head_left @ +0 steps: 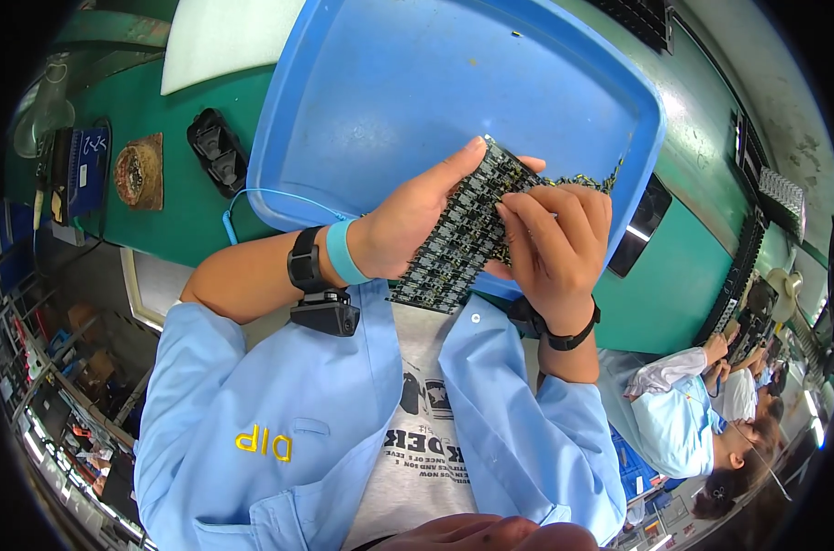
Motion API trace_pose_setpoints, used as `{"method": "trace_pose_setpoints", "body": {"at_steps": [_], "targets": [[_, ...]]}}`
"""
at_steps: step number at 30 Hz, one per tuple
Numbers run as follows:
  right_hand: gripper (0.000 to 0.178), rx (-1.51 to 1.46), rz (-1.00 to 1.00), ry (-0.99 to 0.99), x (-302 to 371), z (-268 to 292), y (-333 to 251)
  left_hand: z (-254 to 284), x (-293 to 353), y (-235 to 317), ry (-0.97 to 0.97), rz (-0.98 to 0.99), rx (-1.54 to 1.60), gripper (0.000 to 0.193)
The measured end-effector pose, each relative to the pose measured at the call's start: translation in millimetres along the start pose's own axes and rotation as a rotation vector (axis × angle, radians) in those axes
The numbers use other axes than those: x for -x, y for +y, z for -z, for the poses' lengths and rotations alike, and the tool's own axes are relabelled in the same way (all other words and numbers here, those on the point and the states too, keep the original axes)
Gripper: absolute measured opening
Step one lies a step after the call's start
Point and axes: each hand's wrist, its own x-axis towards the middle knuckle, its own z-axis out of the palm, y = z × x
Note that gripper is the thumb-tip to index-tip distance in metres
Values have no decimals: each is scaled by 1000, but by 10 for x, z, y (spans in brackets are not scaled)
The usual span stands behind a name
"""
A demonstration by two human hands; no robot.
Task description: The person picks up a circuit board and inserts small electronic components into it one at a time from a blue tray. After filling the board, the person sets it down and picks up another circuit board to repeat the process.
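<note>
My left hand [403, 216] grips a dark circuit board panel [463, 230] by its long left edge, thumb at the top corner and fingers behind it. Rows of small repeated units cover the panel, which is held tilted over the near side of a blue tray [284, 119]. At the panel's right side is my right hand [559, 239], its thumb and fingertips pinched together close to the surface. Whatever lies between those fingertips is too small to make out. Beyond this hand, a pile of small black-and-yellow parts [582, 182] lies in the tray's right corner, partly hidden.
On the green table [178, 101] to the left are a black plastic holder [217, 151], a round brownish piece on a square base [139, 172] and a blue box [80, 174]. A dark phone-like slab [641, 225] lies right of the tray. Co-workers [683, 413] sit further right.
</note>
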Motion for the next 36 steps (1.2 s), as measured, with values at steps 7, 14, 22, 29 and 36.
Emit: {"method": "trace_pose_setpoints", "body": {"at_steps": [7,14,22,29,36], "targets": [[23,99,21,-25,-4,11,-70,-13,19,-5,47,-9,8,64],[24,171,64,-110,-3,43,-96,60,26,-24,57,4,-86,68],[27,203,42,-172,-21,82,-132,75,56,-15,42,57,-78,64],[44,230,77,-218,5,124,-119,79,41,-29,65,62,-95,61],[28,207,49,-203,-32,115,-142,59,32,-14,80,71,-91,61]]}}
